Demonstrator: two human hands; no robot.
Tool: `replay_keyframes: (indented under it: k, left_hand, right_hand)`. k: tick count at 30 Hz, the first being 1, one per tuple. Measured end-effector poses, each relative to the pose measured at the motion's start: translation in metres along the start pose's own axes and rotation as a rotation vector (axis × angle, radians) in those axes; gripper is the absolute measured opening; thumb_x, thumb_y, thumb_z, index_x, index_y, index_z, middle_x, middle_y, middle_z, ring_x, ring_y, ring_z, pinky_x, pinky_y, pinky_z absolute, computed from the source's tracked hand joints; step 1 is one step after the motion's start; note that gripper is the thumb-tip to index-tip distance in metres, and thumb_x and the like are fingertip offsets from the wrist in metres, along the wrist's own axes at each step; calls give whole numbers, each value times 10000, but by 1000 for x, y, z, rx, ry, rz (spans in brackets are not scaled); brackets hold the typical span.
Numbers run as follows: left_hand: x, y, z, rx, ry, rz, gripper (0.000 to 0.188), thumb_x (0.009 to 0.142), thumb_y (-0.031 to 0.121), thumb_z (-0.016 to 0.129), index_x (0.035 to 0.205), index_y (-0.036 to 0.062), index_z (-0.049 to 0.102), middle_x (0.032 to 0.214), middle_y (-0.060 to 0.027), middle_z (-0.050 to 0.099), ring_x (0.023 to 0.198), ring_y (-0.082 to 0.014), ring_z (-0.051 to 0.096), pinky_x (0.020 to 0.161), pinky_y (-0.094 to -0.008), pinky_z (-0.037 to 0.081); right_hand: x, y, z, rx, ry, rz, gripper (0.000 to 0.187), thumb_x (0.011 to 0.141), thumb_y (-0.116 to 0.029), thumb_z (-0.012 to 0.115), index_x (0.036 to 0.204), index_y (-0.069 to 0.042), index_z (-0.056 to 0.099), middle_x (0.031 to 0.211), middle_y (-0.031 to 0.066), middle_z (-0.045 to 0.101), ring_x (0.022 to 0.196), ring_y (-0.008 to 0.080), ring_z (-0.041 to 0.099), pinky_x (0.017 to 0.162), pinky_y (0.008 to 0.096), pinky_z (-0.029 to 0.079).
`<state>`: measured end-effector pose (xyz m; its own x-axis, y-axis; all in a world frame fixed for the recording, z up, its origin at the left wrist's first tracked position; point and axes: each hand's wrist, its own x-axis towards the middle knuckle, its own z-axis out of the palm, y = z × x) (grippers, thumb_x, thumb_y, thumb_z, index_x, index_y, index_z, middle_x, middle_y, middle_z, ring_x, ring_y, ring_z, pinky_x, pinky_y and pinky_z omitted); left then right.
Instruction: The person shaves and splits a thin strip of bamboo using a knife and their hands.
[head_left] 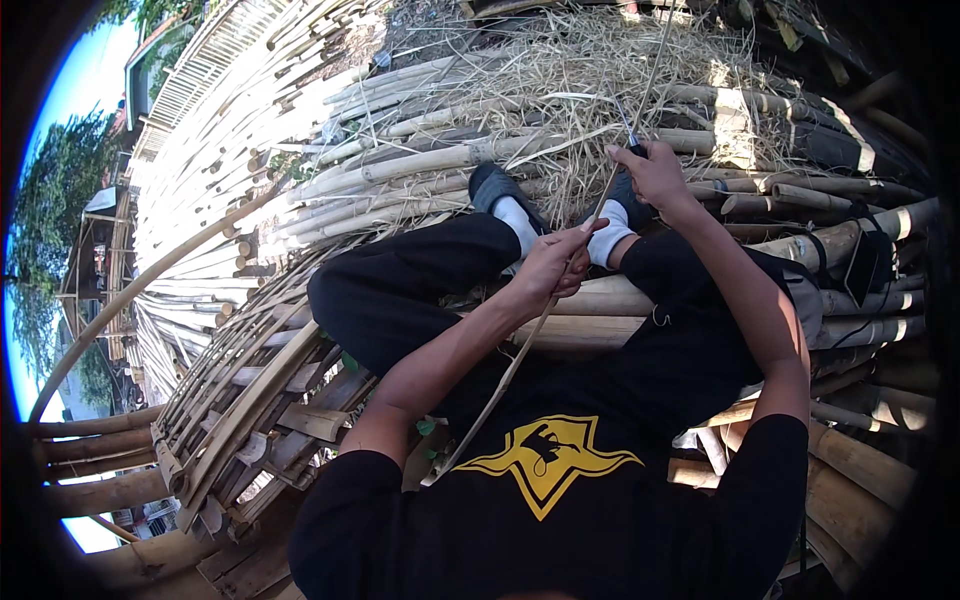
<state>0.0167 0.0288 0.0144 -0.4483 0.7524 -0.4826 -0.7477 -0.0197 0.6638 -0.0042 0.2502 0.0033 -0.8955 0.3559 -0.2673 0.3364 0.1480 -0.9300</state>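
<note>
**Strip in the left hand, knife in the right**

From my end of the feed, the strip (509,372) runs aslant between the hands. Its near end lies low and left over the shirt (600,545); its long axis climbs far and right, through the left hand (550,268), on past the right hand (662,180) and out over the straw (590,85).

The left hand is nearer the body; the right is farther out along that line. What counts, I judge, is how the knife (637,150) stands to the axis: its blade points far and slightly left, close beside the strip, and I cannot tell whether its edge touches.

I see the left hand closed, fingers curled round the strip, with one finger extended far and right. The right hand is wrapped on the dark handle, a fingertip jutting left. The left forearm slants in rightward; the right one reaches far and leftward.
</note>
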Motion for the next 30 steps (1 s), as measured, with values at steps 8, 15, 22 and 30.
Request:
replay_keyframes:
  k: [8, 15, 22, 30]
  left_hand:
    - [8, -9, -7, 51, 55, -37, 315, 969, 291, 490, 1187, 74, 559, 573, 36, 455, 430, -46, 412, 376, -208, 311]
    - [12, -2, -8, 4, 10, 49, 266, 995, 296, 423, 1081, 61, 515, 621, 11, 477, 372, -52, 348, 330, -203, 307]
    - [14, 2, -17, 61, 130, 108, 244, 998, 302, 415, 947, 75, 486, 546, 53, 314, 341, -34, 234, 289, -196, 211]
    - [12, 13, -24, 19, 97, 174, 207, 997, 262, 422, 924, 76, 474, 535, 62, 293, 334, -26, 212, 285, -190, 188]
  right_hand:
    - [-7, 2, 0, 292, -198, 120, 199, 911, -202, 564, 905, -13, 623, 595, 18, 540, 385, 51, 409, 342, 213, 266]
    - [-24, -1, 16, 184, -333, 79, 256, 919, -263, 572, 927, -13, 625, 610, 11, 554, 394, 42, 415, 353, 198, 275]
    - [-27, -1, 9, -540, -228, -395, 367, 941, -363, 492, 900, -4, 555, 629, 172, 580, 617, 340, 594, 575, 436, 450]
    - [-11, -8, -9, -831, -95, -417, 330, 961, -341, 427, 903, -28, 511, 681, 221, 594, 695, 433, 585, 622, 520, 448]
